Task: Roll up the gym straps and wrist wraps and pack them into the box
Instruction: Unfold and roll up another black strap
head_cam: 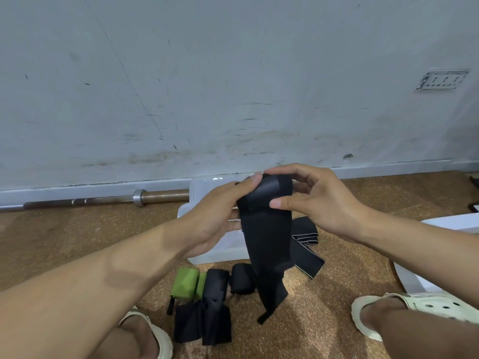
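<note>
At the centre of the frame a black wrist wrap point(267, 229) is gripped at its rolled upper end by the left hand point(220, 211) and pinched by the right hand point(311, 200), its tail hanging down. Behind it, the clear box point(207, 252) is seen on the floor. Rolled green point(185, 282) and black wraps point(242, 278) lie lower centre.

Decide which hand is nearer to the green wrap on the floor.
Left. The left hand holds the black strap above and slightly right of the green wrap; the right hand grips the strap farther right, beyond the left.
</note>
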Motion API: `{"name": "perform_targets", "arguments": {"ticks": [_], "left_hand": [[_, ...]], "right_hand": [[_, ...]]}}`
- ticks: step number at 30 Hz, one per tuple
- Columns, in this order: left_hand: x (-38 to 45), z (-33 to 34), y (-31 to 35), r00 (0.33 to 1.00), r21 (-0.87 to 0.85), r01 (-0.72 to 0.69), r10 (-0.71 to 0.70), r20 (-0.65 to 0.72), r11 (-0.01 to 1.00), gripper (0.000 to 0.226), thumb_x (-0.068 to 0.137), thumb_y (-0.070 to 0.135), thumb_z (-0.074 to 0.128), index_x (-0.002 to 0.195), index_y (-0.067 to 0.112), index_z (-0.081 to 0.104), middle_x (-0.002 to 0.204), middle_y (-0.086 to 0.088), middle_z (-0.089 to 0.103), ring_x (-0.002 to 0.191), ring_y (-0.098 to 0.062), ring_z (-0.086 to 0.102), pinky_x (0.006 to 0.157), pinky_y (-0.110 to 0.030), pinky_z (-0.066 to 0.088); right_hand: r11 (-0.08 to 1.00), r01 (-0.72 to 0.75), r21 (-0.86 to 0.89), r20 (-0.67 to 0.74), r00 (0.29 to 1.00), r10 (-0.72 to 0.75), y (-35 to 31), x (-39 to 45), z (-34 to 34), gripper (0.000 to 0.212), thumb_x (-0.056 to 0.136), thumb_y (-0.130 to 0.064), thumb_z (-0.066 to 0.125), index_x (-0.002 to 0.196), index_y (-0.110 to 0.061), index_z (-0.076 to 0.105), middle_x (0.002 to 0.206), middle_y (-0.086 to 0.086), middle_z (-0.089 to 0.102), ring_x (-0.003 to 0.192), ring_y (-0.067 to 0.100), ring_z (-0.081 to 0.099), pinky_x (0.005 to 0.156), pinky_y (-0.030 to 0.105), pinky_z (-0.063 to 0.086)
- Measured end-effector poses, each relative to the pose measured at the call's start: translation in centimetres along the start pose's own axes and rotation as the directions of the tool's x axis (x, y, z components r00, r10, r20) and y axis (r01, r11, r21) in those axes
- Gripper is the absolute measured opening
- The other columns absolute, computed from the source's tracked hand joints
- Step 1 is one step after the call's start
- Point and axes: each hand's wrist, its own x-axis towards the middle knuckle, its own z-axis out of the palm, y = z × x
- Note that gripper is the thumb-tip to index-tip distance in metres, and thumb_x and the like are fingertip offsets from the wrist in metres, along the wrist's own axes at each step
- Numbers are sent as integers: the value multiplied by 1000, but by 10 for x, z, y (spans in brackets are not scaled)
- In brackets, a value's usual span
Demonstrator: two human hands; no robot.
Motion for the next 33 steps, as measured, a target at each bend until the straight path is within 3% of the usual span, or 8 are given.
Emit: {"name": "perform_targets", "arguments": {"ticks": [5,9,14,17,21,25,29,33], "left_hand": [[0,1,2,1000,4,16,-16,14,1000,53,88,68,52,126,36,68,123,6,73,118,-17,68,109,-48,47],[0,2,5,1000,-4,15,-15,5,1000,48,98,60,49,131,31,67,126,4,73,118,-18,68,103,-50,53],[1,2,6,999,-33,-9,7,-50,999,43,98,47,58,130,20,65,123,-2,74,114,-22,70,100,-51,56],[2,1,7,997,-25,-33,31,-76,999,39,96,40,65,129,19,65,122,-4,74,111,-21,71,98,-51,57],[3,1,7,993,-54,-57,51,-104,997,39,92,25,73,129,21,64,124,-8,70,109,-21,72,92,-47,60],[4,-1,6,988,-62,-111,104,-119,992,46,88,10,76,131,24,63,123,-8,68,110,-21,71,87,-38,62],[5,0,3,987,-50,-130,124,-103,990,58,88,7,75,138,30,56,127,-8,67,114,-20,69,90,-31,59],[7,5,-1,977,-120,-147,125,-173,982,67,90,0,69,140,41,52,124,-12,69,112,-27,69,94,-37,57]], "right_hand": [[994,99,36,-49,994,-97,-1,-1,5,48,75,6,82,111,-24,76,109,1,78,98,11,74,81,18,58],[989,149,20,-60,987,-147,3,0,7,48,74,9,82,109,-23,78,115,-5,77,109,12,72,92,24,58],[992,123,3,-12,992,-123,4,2,1,49,67,-9,84,112,-25,77,119,-10,75,115,7,69,100,23,54],[997,80,19,7,997,-80,1,3,-2,51,67,-16,83,117,-23,75,121,-12,74,117,4,67,99,20,53],[985,-88,149,30,996,84,-1,5,-4,65,73,-23,79,136,-29,63,118,-17,74,107,11,74,88,22,59],[954,-230,190,139,969,206,2,4,1,58,83,-29,72,139,-25,58,128,1,72,113,21,73,92,38,61],[941,-260,215,157,961,230,6,3,2,53,88,-24,71,139,-24,58,127,4,72,113,26,72,97,46,58],[927,-269,260,198,955,221,8,2,8,46,96,-15,66,141,-24,57,131,-1,71,117,24,71,99,44,57]]}}
